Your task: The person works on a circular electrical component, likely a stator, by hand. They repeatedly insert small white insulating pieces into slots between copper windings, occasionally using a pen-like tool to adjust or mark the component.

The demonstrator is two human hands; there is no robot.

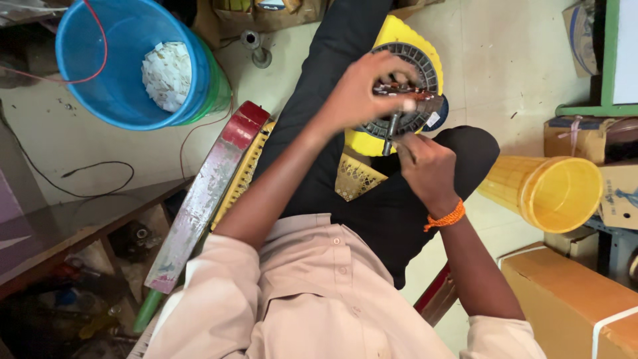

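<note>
Working mid-assembly at upper centre of the frame, left hand clamping the copper-wound motor core onto the round grey grille, right hand gripping a dark tool beneath it, fastening seemingly unfinished.

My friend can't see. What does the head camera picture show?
A seated person's left hand holds a small metal part over a round dark grille on a yellow casing, while the right hand grips a tool shaft. A blue bucket stands nearby.
</note>
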